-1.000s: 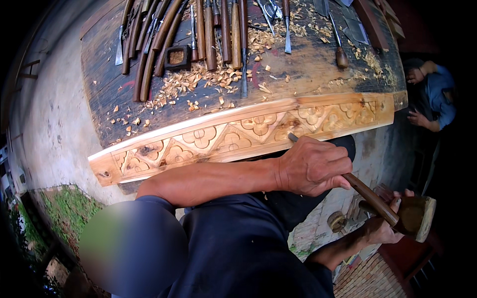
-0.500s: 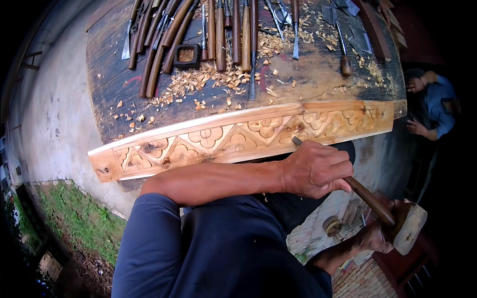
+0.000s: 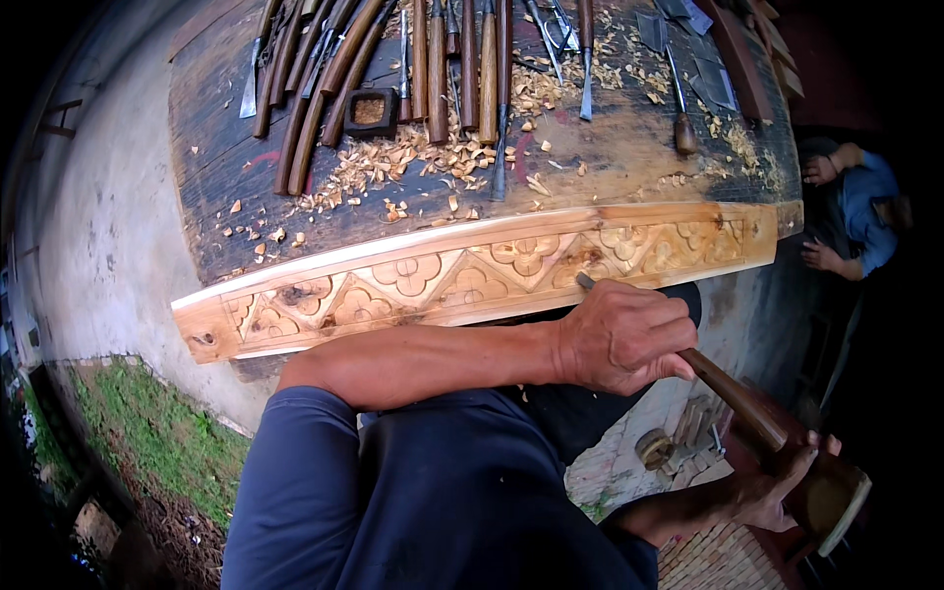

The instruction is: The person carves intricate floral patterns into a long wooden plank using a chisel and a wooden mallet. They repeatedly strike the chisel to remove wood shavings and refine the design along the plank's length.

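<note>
Left hand is closed around the handle of the chisel; the blade tip meets the lower part of the carved board. Right hand grasps the mallet. Compared with the frame half a second ago, the mallet sits lower and farther right, while left hand, chisel and board hold nearly the same position. Contact between mallet and chisel butt cannot be determined.

The board lies along the near edge of the tabletop. The left forearm hides part of its lower edge. Beyond the board lie wood shavings, a square dark box and a row of wooden-handled tools. Another person is at far right.
</note>
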Tool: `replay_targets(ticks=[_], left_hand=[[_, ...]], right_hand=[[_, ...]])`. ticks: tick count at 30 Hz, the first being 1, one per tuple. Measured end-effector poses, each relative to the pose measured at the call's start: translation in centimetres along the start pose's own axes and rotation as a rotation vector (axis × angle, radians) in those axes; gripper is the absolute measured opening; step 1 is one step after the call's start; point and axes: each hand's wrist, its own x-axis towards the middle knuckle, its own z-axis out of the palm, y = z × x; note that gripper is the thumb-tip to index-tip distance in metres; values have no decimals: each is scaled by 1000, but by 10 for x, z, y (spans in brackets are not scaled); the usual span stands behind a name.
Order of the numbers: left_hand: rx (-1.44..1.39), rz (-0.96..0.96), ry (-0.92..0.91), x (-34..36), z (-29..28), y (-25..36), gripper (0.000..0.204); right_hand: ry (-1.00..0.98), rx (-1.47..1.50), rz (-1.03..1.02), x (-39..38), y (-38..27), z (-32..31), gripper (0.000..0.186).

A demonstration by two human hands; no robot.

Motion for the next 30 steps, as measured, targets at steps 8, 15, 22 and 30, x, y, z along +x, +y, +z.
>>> replay_targets(ticks=[8,15,22,30], left_hand=[[19,-16,31,2,-3,2,36],[277,526,-116,-8,-3,22,21],[20,-46,-70,18,-27,10,27],[20,-638,-447,46,-105,-4,19]], right_hand=[[-238,-310,-270,-5,27,-18,50],[-88,205,305,-24,3,4,43],[-232,115,563,-60,29,3,41],[-392,26,649,-76,20,15,39]])
